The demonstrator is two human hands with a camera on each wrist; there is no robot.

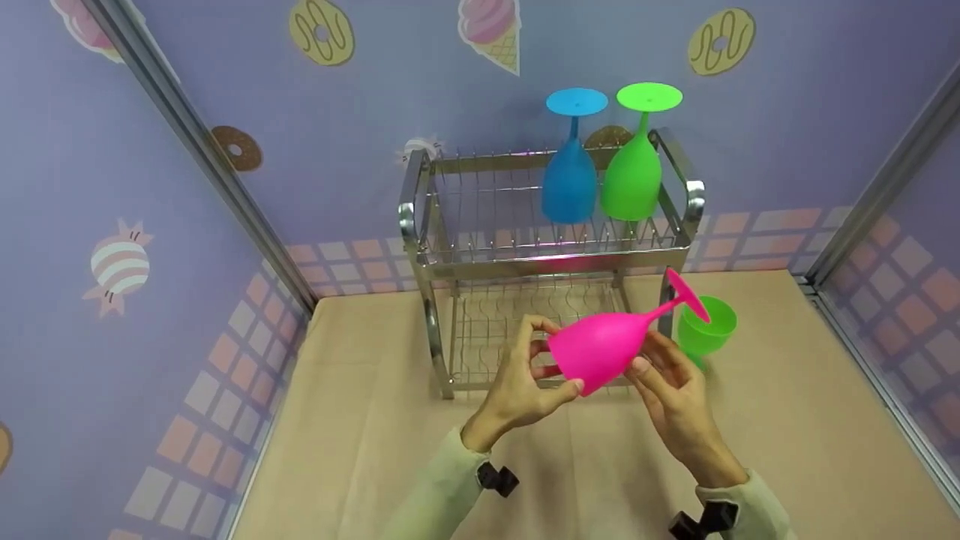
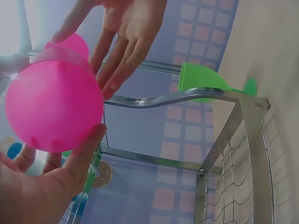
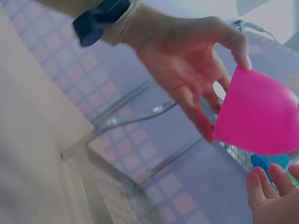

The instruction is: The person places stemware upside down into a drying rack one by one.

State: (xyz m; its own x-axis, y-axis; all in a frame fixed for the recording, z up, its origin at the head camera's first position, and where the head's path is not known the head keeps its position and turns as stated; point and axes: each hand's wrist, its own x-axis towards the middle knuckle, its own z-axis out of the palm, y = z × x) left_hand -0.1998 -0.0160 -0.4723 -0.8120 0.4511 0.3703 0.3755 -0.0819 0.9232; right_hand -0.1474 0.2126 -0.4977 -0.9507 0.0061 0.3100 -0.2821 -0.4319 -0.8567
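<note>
A pink plastic goblet (image 1: 600, 349) is tilted in mid-air, its foot up to the right and its rim down to the left. My left hand (image 1: 517, 382) grips it by the rim end, thumb on the near side and fingers opposite. By the stem end of the bowl is my right hand (image 1: 675, 397), its thumb at the bowl's edge. The right fingers (image 2: 112, 65) look fairly straight and spread in the left wrist view, not wrapped round the goblet. In the right wrist view the right fingertips (image 3: 275, 179) are below the bowl, apart from it.
Behind the hands stands a two-tier metal dish rack (image 1: 547, 264). A blue goblet (image 1: 570, 184) and a green goblet (image 1: 632, 180) are upside down on its upper tier. Another green goblet (image 1: 709, 326) stands upright on the table (image 1: 787, 420), right of the rack. Patterned walls surround the table.
</note>
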